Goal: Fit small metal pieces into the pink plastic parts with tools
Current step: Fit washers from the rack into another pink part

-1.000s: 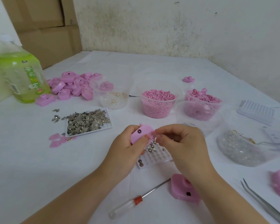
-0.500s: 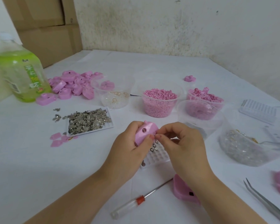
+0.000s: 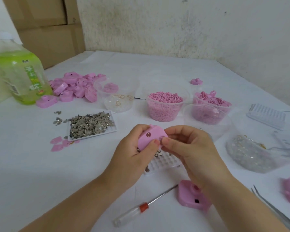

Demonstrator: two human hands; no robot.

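Nearest me a screwdriver lies on the table beside a second pink piece. Just beyond, my left hand curls round the pink part, lifted over a white grid tray holding a few metal pieces. My right hand pinches its right edge. Farther left, a flat tray holds heaped metal bits. Beyond, a tub brims with pink pellets.

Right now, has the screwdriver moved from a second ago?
No. The screwdriver still lies with its tip beside the loose pink part, same as before.
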